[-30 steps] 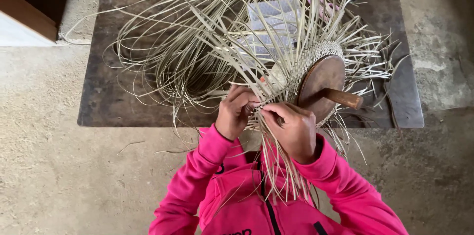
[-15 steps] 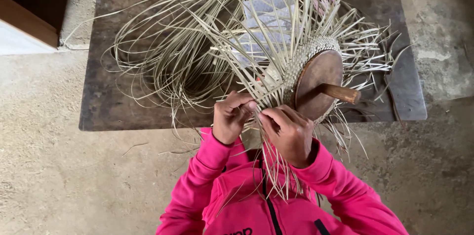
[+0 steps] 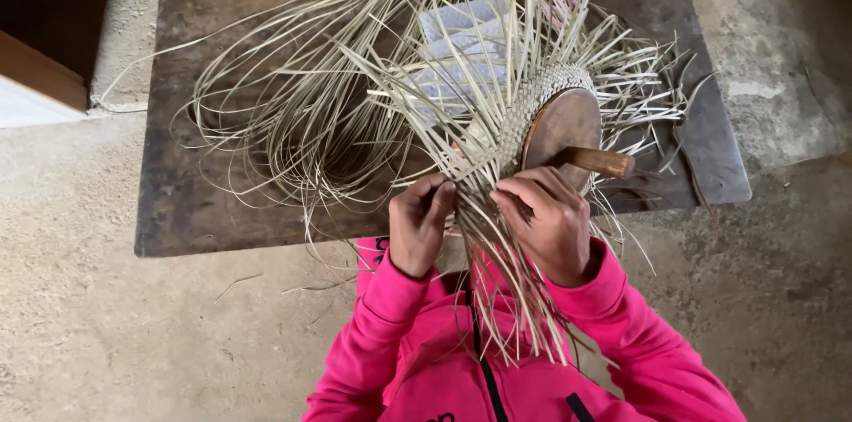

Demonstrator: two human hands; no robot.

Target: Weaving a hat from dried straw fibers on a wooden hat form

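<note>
**Straw weaving on wooden form, both hands engaged**

Left hand (image 3: pixel 419 225): fingers closed, pinching pale straw strands (image 3: pixel 497 262) at the table's near edge. Right hand (image 3: pixel 548 220): fingers curled around the same strands, just below the wooden peg (image 3: pixel 593 160). Woven band (image 3: pixel 532 102): wraps the round wooden form (image 3: pixel 561 127), which stands tilted on the dark table (image 3: pixel 204 191). Loose straw bundle (image 3: pixel 311 111): fanned across the tabletop. Pink sleeves (image 3: pixel 639 333): below.

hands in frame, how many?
2. The left hand pinches straw strands at the table's near edge; the right hand grips strands beside the round wooden form. Both belong to the wearer; none else shows.
</note>
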